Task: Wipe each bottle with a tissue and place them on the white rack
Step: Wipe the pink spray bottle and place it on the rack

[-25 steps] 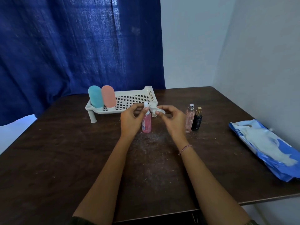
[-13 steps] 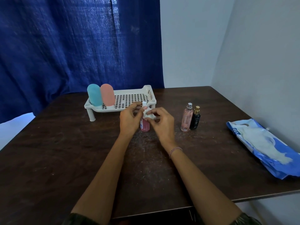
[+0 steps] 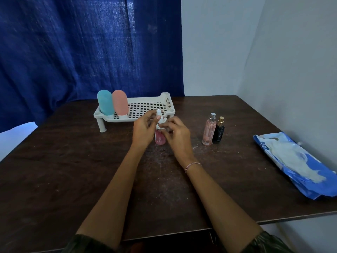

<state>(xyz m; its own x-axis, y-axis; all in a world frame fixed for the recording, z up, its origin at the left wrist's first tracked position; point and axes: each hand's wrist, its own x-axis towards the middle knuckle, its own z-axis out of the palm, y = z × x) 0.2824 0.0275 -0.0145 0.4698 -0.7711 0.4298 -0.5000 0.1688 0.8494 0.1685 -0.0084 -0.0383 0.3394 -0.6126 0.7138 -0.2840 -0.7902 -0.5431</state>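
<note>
Left hand (image 3: pixel 144 131) — bottle (image 3: pixel 160 140); right hand (image 3: pixel 177 136) — tissue (image 3: pixel 160 125); rack (image 3: pixel 125 119) behind.

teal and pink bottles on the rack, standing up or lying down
Standing up: the teal bottle and pink bottle stand side by side, rounded ends up, at the left end of the white rack.

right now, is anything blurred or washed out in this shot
Head view: dim, bluish light; the blue curtain looks streaked and soft; the left hand, right hand and tissue at the pink bottle are soft; the table edges bow slightly from the wide lens; no harsh glare.
</note>
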